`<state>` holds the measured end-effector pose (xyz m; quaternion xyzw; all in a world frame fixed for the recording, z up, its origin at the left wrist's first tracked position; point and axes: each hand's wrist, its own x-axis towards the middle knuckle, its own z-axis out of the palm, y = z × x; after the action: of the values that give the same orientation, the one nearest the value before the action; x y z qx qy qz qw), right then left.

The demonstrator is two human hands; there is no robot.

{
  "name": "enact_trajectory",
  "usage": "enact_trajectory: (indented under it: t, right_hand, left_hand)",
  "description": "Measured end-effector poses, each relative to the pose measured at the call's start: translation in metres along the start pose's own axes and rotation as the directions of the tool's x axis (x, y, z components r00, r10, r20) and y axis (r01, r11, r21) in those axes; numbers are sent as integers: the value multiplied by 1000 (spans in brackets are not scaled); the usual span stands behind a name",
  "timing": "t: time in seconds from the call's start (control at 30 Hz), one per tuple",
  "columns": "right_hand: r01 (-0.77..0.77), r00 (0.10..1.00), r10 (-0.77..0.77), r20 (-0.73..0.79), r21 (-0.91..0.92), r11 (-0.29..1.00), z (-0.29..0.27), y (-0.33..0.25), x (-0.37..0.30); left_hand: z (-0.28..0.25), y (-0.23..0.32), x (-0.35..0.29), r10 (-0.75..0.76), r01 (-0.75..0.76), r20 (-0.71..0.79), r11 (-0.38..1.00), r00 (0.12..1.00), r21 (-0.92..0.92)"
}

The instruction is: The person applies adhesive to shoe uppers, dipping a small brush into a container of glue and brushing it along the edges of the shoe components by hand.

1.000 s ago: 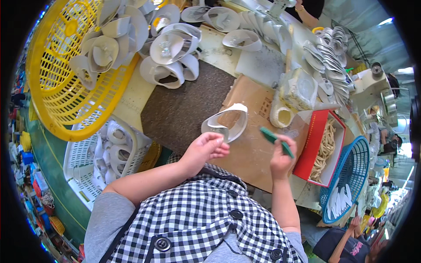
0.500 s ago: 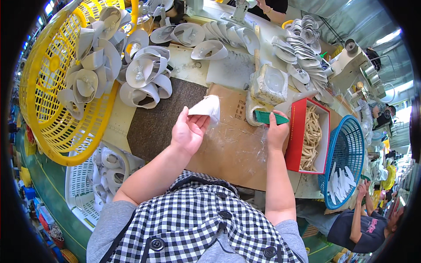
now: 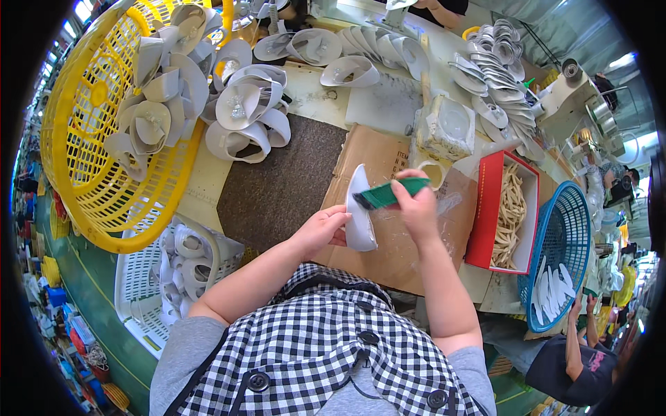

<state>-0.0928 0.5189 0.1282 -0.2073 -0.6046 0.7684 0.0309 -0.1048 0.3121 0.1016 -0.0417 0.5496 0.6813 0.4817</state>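
In my left hand point(image 3: 325, 230) is a white curved shoe upper piece point(image 3: 360, 220), held at its left edge above the brown cardboard sheet point(image 3: 416, 239). My right hand point(image 3: 418, 208) grips a flat green glue brush point(image 3: 395, 193). The brush's dark tip meets the inner side of the piece near its upper end. Beyond my right hand stands a white, glue-crusted pot point(image 3: 446, 128), with a round opening at its near side. My right fingers partly hide the brush's far end.
At left are a yellow basket point(image 3: 66, 197) of shoe uppers and a white basket point(image 3: 142, 312). On the right stand a red box point(image 3: 484, 215) of tan strips and a blue basket point(image 3: 581, 236) with white pieces. Stacked uppers point(image 3: 496, 83) line the far side; another person point(image 3: 579, 364) sits at right.
My right hand has carried the green brush left from the pot to the white piece. My left hand has turned the piece upright and moved it nearer. The whole view has shifted slightly.
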Motion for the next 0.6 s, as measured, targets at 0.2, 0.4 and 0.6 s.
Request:
enact_trajectory:
  t: [0.2,0.4,0.6]
  right_hand:
    - [727,685,-499,531,-452,517,13,-7,-10]
    - [934,329,-593,735,-344,91,-21,-10,-63]
    - [849,459,-791,405,-463,256,-19,14,-73]
  left_hand:
    - [-4,6,-3,-28,29,6,984,1000,-175]
    - [-5,18,-1,-8,62,132,910,991,-410]
    - [8,21,2,1,49,90,832,996,-552]
